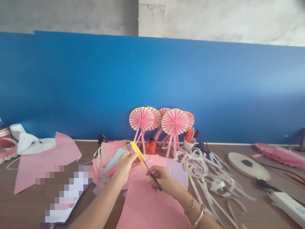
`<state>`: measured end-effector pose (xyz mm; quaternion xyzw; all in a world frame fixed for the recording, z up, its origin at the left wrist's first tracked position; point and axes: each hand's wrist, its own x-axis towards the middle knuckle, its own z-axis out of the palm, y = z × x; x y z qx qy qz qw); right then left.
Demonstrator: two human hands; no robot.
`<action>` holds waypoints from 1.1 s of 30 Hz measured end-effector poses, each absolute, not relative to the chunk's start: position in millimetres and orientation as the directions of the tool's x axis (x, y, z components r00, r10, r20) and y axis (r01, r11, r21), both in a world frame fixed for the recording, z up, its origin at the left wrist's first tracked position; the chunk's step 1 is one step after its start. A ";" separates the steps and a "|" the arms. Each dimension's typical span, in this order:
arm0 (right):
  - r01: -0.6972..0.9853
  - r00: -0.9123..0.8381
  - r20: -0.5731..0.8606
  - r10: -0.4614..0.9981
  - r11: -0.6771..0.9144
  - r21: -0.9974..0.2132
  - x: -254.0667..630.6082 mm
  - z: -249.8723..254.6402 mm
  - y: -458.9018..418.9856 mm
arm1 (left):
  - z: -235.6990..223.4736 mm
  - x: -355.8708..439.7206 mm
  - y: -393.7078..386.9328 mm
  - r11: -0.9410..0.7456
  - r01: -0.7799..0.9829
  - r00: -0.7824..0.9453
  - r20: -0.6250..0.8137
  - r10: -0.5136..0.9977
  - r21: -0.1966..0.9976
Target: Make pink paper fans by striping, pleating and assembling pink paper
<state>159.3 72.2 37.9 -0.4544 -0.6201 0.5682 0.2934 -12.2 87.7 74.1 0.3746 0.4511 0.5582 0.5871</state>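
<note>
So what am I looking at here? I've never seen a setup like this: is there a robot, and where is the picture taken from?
No robot here: these are a person's own bare hands. The single picture comes from a camera worn on that person's head, looking forward and down.

The left hand holds a narrow yellow strip. The right hand holds scissors with dark handles, their blades at the strip.

On the brown table, a large pink sheet lies beneath the hands. To the right is a tangle of white strips. Towards the back, round pleated pink fans stand upright near a red spool, and behind them is a blue panel.
</note>
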 end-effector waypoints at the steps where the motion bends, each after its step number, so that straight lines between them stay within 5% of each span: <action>1: 0.232 -0.412 -0.153 0.898 -0.059 -0.971 159.1 38.3 72.1 | 74.0 -12.2 87.8 0.097 -0.318 -0.032 -0.112 0.993 0.943; 33: 0.241 -0.376 -0.138 0.916 -0.047 -0.969 158.0 39.6 71.8 | 67.1 -15.2 92.8 0.127 -0.371 0.002 -0.136 0.991 0.920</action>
